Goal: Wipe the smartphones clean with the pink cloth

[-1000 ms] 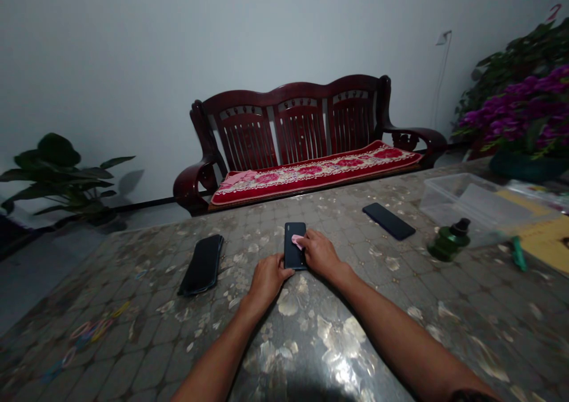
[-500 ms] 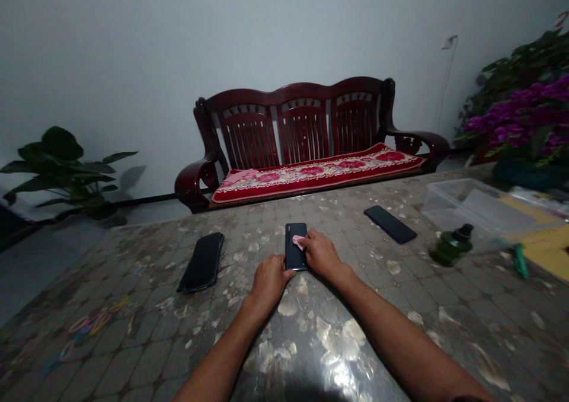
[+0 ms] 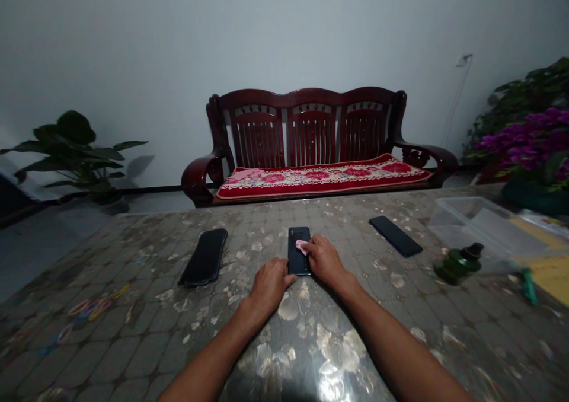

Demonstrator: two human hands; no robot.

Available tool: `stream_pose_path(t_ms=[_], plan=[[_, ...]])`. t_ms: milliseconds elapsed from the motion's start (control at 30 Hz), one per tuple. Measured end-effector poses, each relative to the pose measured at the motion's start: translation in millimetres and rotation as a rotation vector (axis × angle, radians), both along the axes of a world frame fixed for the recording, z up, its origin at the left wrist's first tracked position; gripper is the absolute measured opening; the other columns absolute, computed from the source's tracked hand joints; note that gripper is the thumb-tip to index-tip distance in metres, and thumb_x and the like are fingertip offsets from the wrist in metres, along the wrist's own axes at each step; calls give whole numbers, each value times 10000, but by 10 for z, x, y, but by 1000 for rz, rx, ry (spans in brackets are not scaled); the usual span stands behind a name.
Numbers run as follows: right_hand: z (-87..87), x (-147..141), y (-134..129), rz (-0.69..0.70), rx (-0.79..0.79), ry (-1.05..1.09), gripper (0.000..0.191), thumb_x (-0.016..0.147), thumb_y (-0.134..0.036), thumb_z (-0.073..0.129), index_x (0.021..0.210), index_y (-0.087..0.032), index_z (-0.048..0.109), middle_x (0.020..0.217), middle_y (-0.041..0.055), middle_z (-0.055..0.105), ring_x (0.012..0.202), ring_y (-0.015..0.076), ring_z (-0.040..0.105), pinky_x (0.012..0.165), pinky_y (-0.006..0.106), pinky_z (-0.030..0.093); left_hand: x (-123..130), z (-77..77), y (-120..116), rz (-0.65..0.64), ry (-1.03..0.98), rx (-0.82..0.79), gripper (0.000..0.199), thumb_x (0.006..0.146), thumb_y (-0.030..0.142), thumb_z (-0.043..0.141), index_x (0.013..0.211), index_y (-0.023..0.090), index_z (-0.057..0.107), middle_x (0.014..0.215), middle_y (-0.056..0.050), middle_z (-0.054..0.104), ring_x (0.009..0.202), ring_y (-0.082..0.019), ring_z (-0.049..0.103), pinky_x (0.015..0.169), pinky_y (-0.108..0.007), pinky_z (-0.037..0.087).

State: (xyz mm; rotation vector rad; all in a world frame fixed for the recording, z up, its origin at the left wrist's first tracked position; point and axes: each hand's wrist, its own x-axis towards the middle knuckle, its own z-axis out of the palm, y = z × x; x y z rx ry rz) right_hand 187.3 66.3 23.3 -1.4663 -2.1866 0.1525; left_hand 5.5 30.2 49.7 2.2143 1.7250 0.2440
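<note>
The dark phone (image 3: 297, 264) is laid flat on the patterned tabletop (image 3: 253, 221), between both hands. Its lower left corner is held between thumb and fingers of the left hand (image 3: 268, 283). A pink pad (image 3: 300, 246) is pinched in the fingertips of the right hand (image 3: 328, 261) and set against the phone's upper face; its material cannot be confirmed in the dim view. The phone should be treated as light, stiff, slippery and fragile, and gripped by its long edges. A black handset (image 3: 205, 257) is placed well to the left.
</note>
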Motion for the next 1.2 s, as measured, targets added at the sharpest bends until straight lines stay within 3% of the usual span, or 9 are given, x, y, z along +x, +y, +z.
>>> stream_pose_path(t_ms=[200,300,400,567,867,1200], plan=[[-53,31,36,37,-15,75,329,933,-86,516,1119,-233,744,899,52,614,887,169,563,800,256,432,-113,-131,-115,-182,-61,232,297,917,157,598,1206,193,653,1145,-104,688,1052,-230,666,916,-333,517],[-30,37,48,36,-64,68,313,921,-82,529,1095,-216,752,896,52,611,880,165,567,782,246,432,-125,-309,-136,-361,-130,438,240,927,141,579,1134,200,686,1205,-95,694,1135,-229,652,999,-372,521],[18,49,67,47,-112,49,283,921,-122,559,1103,-217,754,910,55,613,881,166,578,776,241,433,-135,-462,-110,-442,-141,559,209,953,149,545,1085,176,706,1188,-105,714,1176,-246,646,999,-401,543],[92,107,185,79,-165,-10,250,967,-236,545,1090,-226,762,891,49,623,833,165,593,734,237,424,-172,-510,-52,-471,-144,548,231,959,179,561,1151,179,690,1217,-92,715,1163,-230,662,1009,-386,548],[82,182,612,28,-59,-93,310,951,-133,505,1110,-217,757,939,67,637,911,173,586,791,239,407,-214,-442,2,-559,-191,511,248,948,156,552,1154,186,688,1240,-92,706,1198,-228,644,1028,-370,531],[116,35,462,218,-39,-126,274,973,-180,492,999,-219,762,885,51,626,876,165,557,753,246,386,-215,-420,-8,-555,-186,450,275,938,136,524,1146,192,695,1249,-91,702,1186,-209,649,1037,-347,517]])
